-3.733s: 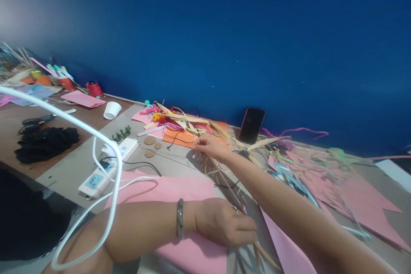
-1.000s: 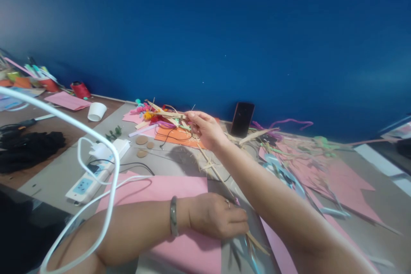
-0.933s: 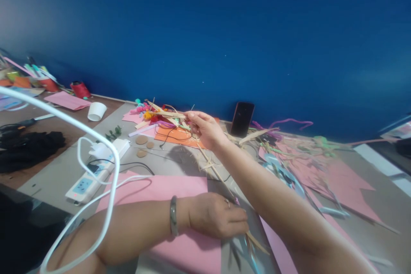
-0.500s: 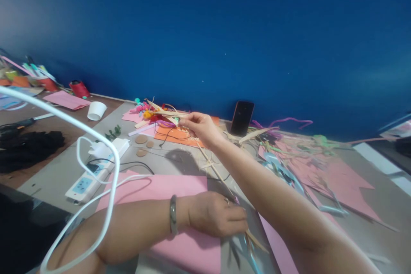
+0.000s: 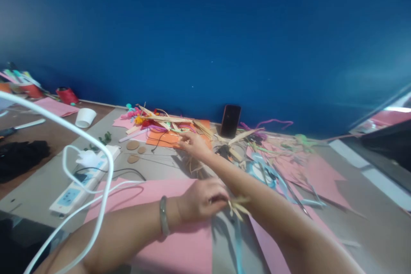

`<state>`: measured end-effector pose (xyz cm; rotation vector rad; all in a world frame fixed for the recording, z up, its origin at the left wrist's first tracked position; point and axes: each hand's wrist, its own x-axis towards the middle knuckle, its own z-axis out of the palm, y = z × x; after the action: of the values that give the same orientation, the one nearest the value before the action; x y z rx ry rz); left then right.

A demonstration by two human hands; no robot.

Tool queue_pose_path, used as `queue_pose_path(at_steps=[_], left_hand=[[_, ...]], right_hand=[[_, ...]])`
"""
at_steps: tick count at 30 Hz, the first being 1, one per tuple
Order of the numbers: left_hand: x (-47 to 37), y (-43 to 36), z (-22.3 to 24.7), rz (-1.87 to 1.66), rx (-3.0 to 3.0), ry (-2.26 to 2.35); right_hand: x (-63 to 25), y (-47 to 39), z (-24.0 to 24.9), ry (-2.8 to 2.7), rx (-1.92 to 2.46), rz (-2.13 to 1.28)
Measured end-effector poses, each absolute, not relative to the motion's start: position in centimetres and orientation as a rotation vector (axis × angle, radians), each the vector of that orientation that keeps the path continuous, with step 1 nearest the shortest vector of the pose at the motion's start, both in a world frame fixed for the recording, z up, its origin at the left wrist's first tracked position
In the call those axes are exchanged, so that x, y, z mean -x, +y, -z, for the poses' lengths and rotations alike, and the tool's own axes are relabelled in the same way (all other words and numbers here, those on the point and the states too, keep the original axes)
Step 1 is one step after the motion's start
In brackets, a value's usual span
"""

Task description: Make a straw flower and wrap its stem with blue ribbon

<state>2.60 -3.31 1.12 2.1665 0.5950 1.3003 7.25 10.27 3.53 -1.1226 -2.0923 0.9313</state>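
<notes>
My left hand, with a bangle on its wrist, is closed on pale straw-like strips whose ends fan out to the right. Below them a light blue ribbon hangs or lies; whether it is joined to the strips I cannot tell. My right hand hovers by the edge of the orange sheet, its fingers slightly apart and no strip visible between them. Just beyond it lies a heap of longer pale strips. A pink sheet is spread under my left forearm.
A white cable loops across the left foreground near a power strip. A phone leans against the blue wall. Cardboard discs, a white cup and pink paper scraps lie around.
The long strip that my right hand held is out of its fingers, and that hand has come down and nearer. My left hand has risen slightly, turning the strips' ends up. The view has shifted right.
</notes>
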Motion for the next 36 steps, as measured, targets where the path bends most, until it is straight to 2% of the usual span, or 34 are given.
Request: queue_pose_path(at_steps=[2, 4, 7, 10, 12, 15, 22, 29, 31, 36], left_hand=[[-2.5, -2.4, -1.6, -1.403, -1.669, 0.764], [-2.1, -1.2, -2.1, -1.321, -1.284, 0.829], [-0.8, 0.9, -2.9, -1.296, -0.947, 0.864], [0.6, 2.6, -3.3, -1.362, -0.808, 0.864], [1.2, 3.1, -3.4, -1.377, -0.794, 0.844], [1.4, 3.1, -3.4, -1.367, -0.837, 0.828], [0.4, 1.4, -3.2, -1.214, -0.98, 0.803], [-0.1, 0.8, -2.7, -1.058, -0.935, 0.827], [-0.3, 0.8, -2.8, -1.051, -0.923, 0.843], [-0.5, 0.5, -2.6, -1.012, -0.995, 0.894]], right_hand=[[-9.1, 9.6, -3.8, -1.943, 1.115, -0.982], [-11.1, 8.7, -4.0, -1.732, 1.109, -1.031], [-14.0, 6.8, -4.5, -1.553, 1.085, -0.882], [-16.2, 4.8, -5.4, -1.742, 0.946, -0.478], [-17.0, 3.7, -6.0, -2.035, 0.776, -0.341], [-17.3, 2.4, -6.8, -2.074, 0.762, -0.27], [-16.5, -0.4, -6.2, -1.765, 1.096, -0.73], [-16.3, -1.1, -5.6, -1.527, 1.074, -1.315], [-16.6, -1.0, -5.6, -1.539, 1.128, -1.315], [-17.3, -0.7, -5.6, -1.736, 1.218, -1.05]])
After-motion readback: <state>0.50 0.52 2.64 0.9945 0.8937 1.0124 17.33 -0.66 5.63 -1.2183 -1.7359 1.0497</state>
